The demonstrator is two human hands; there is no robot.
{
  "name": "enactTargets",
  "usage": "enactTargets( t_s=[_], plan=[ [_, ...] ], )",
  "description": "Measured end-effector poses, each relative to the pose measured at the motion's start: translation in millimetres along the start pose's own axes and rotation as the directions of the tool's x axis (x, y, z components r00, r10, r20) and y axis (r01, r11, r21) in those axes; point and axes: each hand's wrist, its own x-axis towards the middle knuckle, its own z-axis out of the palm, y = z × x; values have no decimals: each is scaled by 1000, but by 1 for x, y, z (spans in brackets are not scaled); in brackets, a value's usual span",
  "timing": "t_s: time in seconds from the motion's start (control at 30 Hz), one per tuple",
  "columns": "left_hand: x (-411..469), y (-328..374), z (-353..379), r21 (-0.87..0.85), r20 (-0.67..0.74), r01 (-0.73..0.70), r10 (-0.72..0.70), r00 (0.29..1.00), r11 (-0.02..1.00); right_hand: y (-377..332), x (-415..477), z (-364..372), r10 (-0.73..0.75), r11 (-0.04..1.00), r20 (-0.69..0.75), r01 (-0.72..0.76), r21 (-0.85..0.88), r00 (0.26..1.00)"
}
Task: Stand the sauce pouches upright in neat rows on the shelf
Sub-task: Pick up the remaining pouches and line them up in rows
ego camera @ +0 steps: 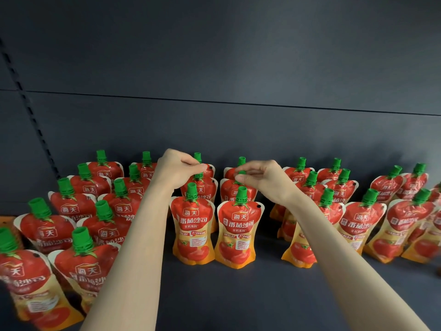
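Note:
Several red and orange tomato sauce pouches with green screw caps stand upright in rows on a dark shelf (238,297). In the middle, two short columns run front to back. My left hand (177,170) pinches the green cap of the second pouch (202,189) in the left middle column. My right hand (262,177) pinches the cap of the second pouch (232,191) in the right middle column. In front of them stand two pouches, one at the left (192,231) and one at the right (237,232), both untouched.
More pouches fill the shelf's left side (83,271) and right side (360,225) in rows, those at far right leaning slightly. The dark back panel (238,80) rises behind them. A slotted upright strip (28,108) runs down the left.

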Motion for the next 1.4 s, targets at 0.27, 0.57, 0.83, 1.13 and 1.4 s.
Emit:
enactTargets(
  t_s=[0.27, 0.57, 0.83, 1.13, 1.4],
  plan=[
    [25, 11, 4, -25, -172, -14, 9, 985, 1000, -7, 22, -4, -1, 998, -331, -19, -56, 944],
    [46, 2, 12, 43, -79, 61, -57, 995, 997, 3, 44, -1, 65, 987, -192, -92, -134, 979],
    [47, -2, 12, 15, -96, 35, -33, 995, 999, 5, 44, 0, 48, 987, -209, -78, -141, 977],
    [18, 12, 5, -9, -241, -73, 68, 968, 997, -10, 21, 0, 5, 996, -303, -31, -81, 953],
    [-72, -2, 25, -195, -450, -214, 107, 887, 957, -16, -54, 13, 36, 979, -308, 28, 201, 951]
  ],
)
